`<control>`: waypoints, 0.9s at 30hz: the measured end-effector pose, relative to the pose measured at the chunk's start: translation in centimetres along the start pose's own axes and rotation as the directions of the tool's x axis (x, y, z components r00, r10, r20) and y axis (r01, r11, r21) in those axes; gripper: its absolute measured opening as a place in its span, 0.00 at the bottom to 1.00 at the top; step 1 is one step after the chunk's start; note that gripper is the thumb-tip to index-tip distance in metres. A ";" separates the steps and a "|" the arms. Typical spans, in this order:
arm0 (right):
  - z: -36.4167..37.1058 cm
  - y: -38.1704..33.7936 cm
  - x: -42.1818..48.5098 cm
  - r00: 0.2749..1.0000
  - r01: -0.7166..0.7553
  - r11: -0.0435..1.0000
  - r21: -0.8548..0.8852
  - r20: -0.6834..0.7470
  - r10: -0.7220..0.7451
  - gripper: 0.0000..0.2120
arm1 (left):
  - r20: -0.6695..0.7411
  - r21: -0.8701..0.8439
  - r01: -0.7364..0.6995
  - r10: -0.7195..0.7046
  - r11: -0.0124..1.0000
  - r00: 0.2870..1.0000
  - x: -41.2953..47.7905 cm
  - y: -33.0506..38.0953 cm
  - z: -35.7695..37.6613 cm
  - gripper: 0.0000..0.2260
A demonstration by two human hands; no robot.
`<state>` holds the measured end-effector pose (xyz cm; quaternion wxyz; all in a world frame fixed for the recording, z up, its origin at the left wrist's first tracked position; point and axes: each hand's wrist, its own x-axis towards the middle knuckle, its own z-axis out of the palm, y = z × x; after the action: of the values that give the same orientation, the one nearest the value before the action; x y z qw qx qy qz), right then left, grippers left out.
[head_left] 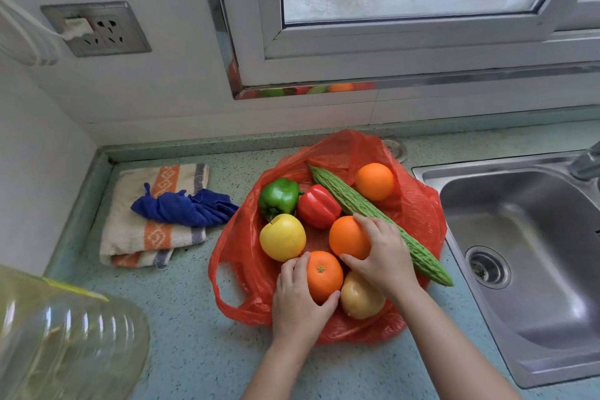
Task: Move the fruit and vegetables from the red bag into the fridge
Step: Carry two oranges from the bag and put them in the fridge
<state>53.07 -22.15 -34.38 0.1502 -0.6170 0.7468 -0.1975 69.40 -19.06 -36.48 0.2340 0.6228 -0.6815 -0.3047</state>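
The red bag lies spread open on the speckled counter. On it rest a green pepper, a red pepper, a yellow apple, a long bitter gourd, a potato and three oranges. My left hand grips the near orange from the left. My right hand wraps the middle orange from the right. The far orange lies untouched. No fridge is in view.
A steel sink sits right of the bag. A striped towel with a blue cloth lies to the left. A clear plastic bottle fills the near left corner. A window and a wall socket are behind.
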 end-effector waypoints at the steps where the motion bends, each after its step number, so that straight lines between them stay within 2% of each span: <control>1: -0.1 0.0 0.0 1.000 -0.002 1.000 0.018 -0.002 0.002 0.36 | -0.007 -0.020 0.000 -0.001 1.000 1.000 -0.1 0.1 -0.2 0.35; 5: -0.8 -0.3 -0.3 1.000 0.004 0.989 0.148 -0.014 -0.002 0.36 | -0.067 -0.083 -0.031 0.025 0.996 0.997 -0.3 0.6 -1.5 0.35; 10: -3.1 -1.1 -1.2 0.990 0.060 0.937 0.344 -0.137 -0.013 0.36 | -0.093 -0.147 -0.107 0.094 0.983 0.991 -0.4 2.2 -3.5 0.34; 19: -9.5 0.7 -5.7 0.927 0.113 0.908 0.404 -0.371 0.050 0.36 | -0.104 -0.279 -0.288 0.270 0.916 0.957 -1.5 7.8 -4.2 0.36; 27: -15.2 6.2 -15.0 0.848 -0.109 0.913 0.392 -0.442 0.291 0.36 | 0.021 -0.383 -0.443 0.488 0.810 0.873 -5.2 14.6 1.1 0.34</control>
<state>43.47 -4.76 -24.33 0.0835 -0.4266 0.7734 -0.4614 58.93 -13.21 -26.64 0.3727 0.3627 -0.7568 -0.3961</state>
